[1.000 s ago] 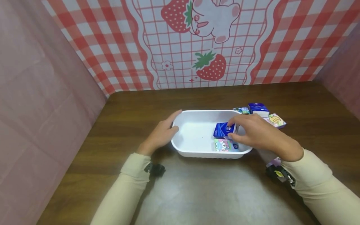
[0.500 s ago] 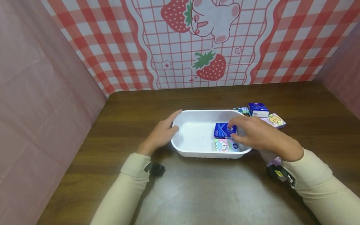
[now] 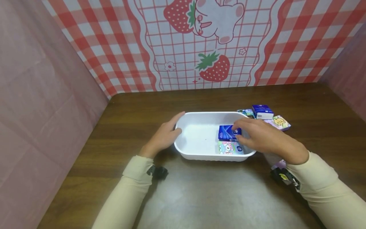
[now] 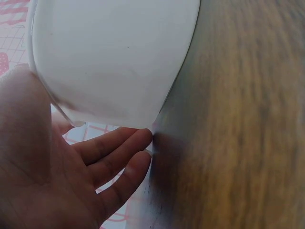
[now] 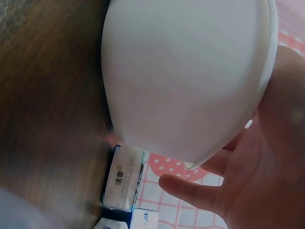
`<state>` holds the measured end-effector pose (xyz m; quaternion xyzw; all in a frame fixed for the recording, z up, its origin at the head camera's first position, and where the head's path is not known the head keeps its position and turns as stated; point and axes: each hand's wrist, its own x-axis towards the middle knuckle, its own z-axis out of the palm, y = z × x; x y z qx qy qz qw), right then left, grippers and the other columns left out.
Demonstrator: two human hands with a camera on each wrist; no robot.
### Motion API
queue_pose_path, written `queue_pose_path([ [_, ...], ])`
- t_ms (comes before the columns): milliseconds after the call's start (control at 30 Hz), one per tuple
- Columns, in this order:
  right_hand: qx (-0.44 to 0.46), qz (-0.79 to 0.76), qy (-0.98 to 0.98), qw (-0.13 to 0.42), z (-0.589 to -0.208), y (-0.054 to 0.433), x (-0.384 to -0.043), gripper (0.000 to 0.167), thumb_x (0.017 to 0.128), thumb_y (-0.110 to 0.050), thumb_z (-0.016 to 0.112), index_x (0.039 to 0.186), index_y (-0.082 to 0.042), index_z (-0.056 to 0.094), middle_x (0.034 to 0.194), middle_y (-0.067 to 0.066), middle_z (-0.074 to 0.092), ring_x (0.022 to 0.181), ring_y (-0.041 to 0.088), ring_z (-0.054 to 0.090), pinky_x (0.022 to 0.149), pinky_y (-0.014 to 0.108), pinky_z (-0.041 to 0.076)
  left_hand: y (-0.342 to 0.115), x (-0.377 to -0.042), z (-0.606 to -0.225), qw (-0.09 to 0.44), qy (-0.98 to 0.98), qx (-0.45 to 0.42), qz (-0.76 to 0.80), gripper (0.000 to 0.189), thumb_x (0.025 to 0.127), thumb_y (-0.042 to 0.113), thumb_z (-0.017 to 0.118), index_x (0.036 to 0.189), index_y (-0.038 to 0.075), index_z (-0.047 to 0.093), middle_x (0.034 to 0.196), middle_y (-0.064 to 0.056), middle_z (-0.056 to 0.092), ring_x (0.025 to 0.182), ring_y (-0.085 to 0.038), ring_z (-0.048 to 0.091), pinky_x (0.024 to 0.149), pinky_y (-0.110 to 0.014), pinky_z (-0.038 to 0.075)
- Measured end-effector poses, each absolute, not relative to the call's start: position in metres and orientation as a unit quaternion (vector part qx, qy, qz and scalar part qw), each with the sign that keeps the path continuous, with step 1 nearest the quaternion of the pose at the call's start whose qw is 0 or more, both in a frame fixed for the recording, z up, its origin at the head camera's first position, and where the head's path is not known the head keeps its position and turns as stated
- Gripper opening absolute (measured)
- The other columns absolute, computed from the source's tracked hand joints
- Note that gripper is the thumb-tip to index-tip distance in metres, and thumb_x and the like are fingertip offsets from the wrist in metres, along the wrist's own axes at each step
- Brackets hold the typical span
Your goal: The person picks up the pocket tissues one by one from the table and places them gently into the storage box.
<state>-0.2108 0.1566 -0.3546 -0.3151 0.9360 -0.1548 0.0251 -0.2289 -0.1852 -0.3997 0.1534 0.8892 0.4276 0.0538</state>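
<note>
A white oval plastic basin (image 3: 197, 140) stands on the table in the head view. My left hand (image 3: 164, 135) grips its left end, thumb over the rim and fingers outside; several of those fingers show below the basin in the left wrist view. Inside, at the right end, a blue tissue pack (image 3: 226, 133) lies beside a pastel cartoon tissue pack (image 3: 227, 148). My right hand (image 3: 257, 133) reaches over the right rim and holds the blue pack's right end between thumb and index finger. Its other fingers (image 5: 190, 191) hang outside the basin in the right wrist view.
Right of the basin lie more tissue packs: a blue one (image 3: 262, 112), a yellow-and-pink one (image 3: 278, 122), a blue-green patterned one (image 3: 245, 112) and a purple one (image 3: 278, 164) partly under the right forearm. A strawberry-print cloth (image 3: 186, 47) hangs behind the table (image 3: 143, 108).
The blue tissue pack has shifted slightly right and now lies flatter and straighter beside the pastel one. My right fingers moved slightly right with it. The left hand and basin stayed put.
</note>
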Motion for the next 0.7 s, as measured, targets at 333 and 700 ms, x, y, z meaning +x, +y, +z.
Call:
queue_pose_path([
  [333,-0.314,-0.164,0.935,0.026,-0.3518,0.1581,-0.21,0.03,0.094,-0.022,0.068,0.121,-0.01,0.069,0.128,0.009,0.065,0.123,0.033,0.058,0.098,0.057,0.048,-0.1845,-0.2274,-0.3979,0.057,0.892,0.145,0.425,0.062,0.1,0.019,0.05,0.158,0.031,0.033,0.16,0.003,0.035,0.143,-0.019,0.036,0.114,-0.045,0.032],
  [700,-0.301,-0.177,0.937,-0.012,-0.3453,0.1604,-0.2079,0.03,0.092,-0.021,0.072,0.12,-0.01,0.07,0.127,0.007,0.066,0.123,0.033,0.058,0.099,0.057,0.048,-0.1843,-0.2277,-0.3981,0.055,0.891,0.148,0.425,0.061,0.1,0.019,0.05,0.158,0.031,0.033,0.159,0.002,0.037,0.142,-0.02,0.038,0.113,-0.046,0.034],
])
